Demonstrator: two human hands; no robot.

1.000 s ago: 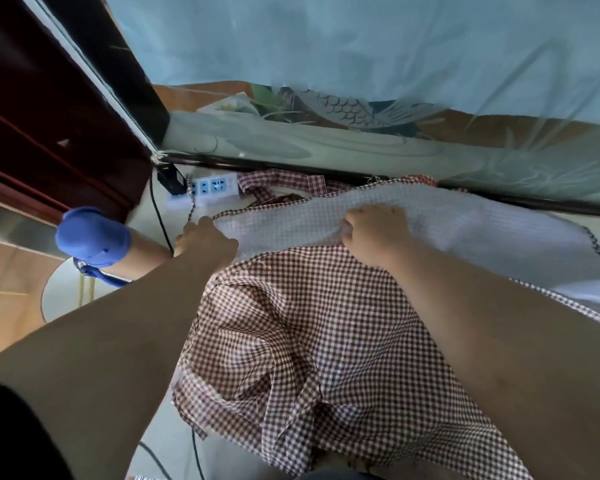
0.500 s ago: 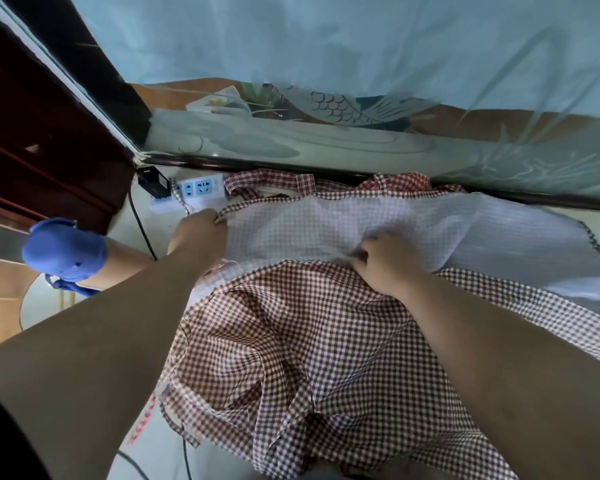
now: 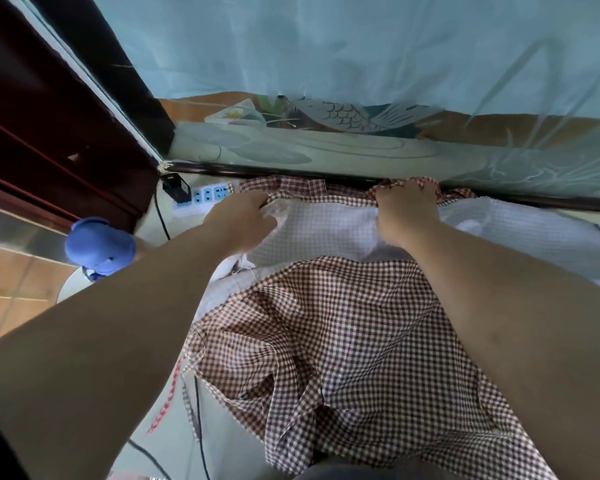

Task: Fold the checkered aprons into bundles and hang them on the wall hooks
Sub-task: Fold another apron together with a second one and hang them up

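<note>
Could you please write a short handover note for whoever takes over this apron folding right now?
Left hand: grips the far edge of the brown-and-white checkered cloth apron, near the white plastic power strip.
Right hand: grips the same edge, further right.
The apron lies spread on the pale table, pale underside showing at the far end; a red checkered cloth lies behind it by the wall.
Done: no finished bundle in view.
Left: fold this apron into a bundle and hang it; no hooks in view.
</note>
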